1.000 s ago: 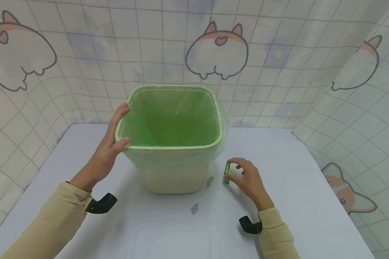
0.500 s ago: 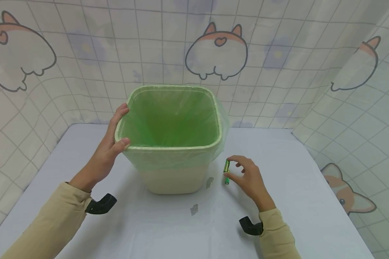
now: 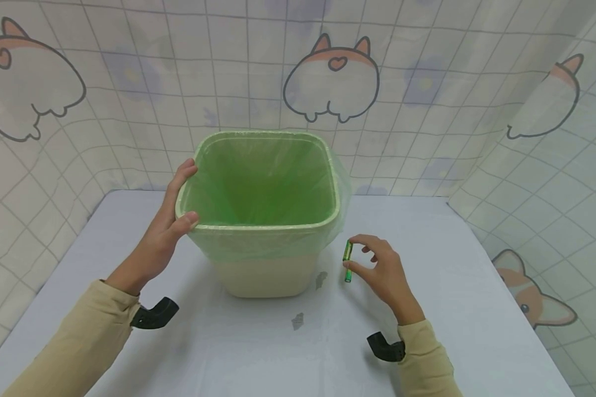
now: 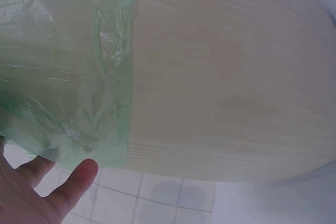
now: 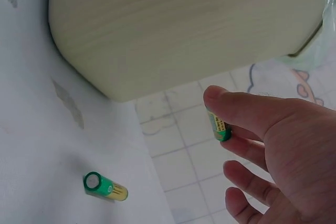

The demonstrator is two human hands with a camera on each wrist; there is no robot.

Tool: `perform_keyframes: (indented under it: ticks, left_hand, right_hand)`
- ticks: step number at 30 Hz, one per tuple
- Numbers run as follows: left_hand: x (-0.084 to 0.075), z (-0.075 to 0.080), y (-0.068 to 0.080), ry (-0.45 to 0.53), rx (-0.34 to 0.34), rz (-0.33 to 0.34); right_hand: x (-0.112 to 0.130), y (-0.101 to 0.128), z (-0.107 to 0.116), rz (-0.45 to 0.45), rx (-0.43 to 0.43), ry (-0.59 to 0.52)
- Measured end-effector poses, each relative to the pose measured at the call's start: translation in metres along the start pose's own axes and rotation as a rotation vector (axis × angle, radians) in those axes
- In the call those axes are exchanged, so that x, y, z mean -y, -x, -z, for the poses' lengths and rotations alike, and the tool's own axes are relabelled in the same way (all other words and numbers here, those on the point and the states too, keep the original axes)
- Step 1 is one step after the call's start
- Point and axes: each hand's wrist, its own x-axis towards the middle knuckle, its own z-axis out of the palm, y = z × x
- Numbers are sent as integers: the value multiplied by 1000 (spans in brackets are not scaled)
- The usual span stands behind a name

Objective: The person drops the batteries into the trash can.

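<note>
Fingers (image 3: pixel 365 239) (right hand's) pinch battery (image 3: pixel 347 255) beside bin (image 3: pixel 263 275).

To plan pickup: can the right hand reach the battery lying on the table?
Probably yes: the loose battery lies uncovered on the table close beneath the right hand, though that hand pinches a second battery.

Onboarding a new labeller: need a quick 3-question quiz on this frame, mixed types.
1. True or false: the left hand grips the rim of the lined bin.
2. What do the right hand fingers pinch? A) a green battery B) a pen C) a bag
3. In the right wrist view, how many batteries show in all, and where is the one not held?

Key: 1 true. 2 A. 3 two; the second battery lies on the white table, beside the bin.
</note>
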Motion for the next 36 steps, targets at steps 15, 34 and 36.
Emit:
perform_keyframes:
  ticks: [15, 34, 36]
  left_hand:
    - [0, 0, 0, 12, -3, -1]
    - [0, 0, 0, 7, -6, -5]
    - [-1, 0, 0, 6, -6, -4]
  right_hand:
    - [16, -1, 12, 63, -50, -6]
    - [34, -3, 26, 154, -107, -41]
    - [35, -3, 27, 158, -110, -41]
